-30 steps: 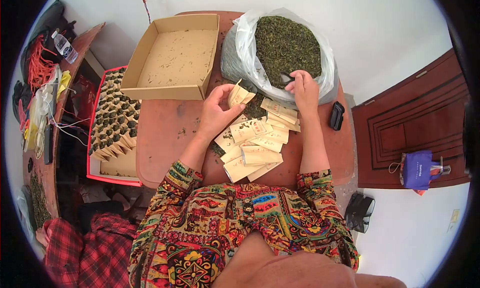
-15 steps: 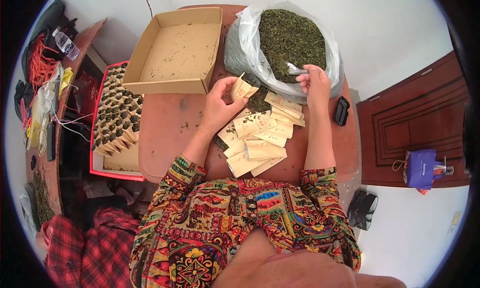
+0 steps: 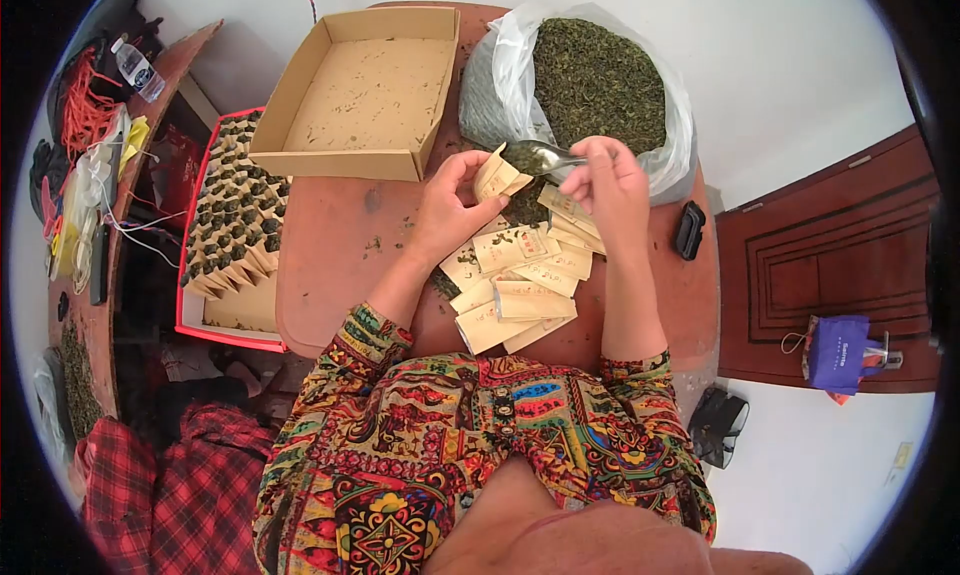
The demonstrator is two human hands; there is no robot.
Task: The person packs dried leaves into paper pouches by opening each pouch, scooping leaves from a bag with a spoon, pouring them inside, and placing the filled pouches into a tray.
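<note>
My left hand [image 3: 455,203] is closed around a small tan paper packet [image 3: 497,178], its mouth held toward the right. In my right hand [image 3: 608,180] is a metal spoon [image 3: 540,158], its bowl right at the packet's mouth. Some dark leaves appear at the bowl; how full it is I cannot tell. Behind my right hand stands a clear plastic bag [image 3: 500,70] filled with dried green tea leaves [image 3: 600,80]. Several flat paper packets [image 3: 520,285] lie in a loose pile below my hands, with stray leaves on and around them.
A cardboard box lid [image 3: 415,163] with leaf crumbs rests on the table's far left. Left of the table, a red-edged box [image 3: 225,330] holds rows of leaf-filled packets [image 3: 235,210]. A black object [image 3: 689,230] lies near the table's right edge. A side shelf [image 3: 150,140] carries a bottle and cords.
My right hand has brought the spoon left, out of the tea leaves, to the packet's mouth. My left hand keeps its hold on the packet. The view has shifted slightly.
</note>
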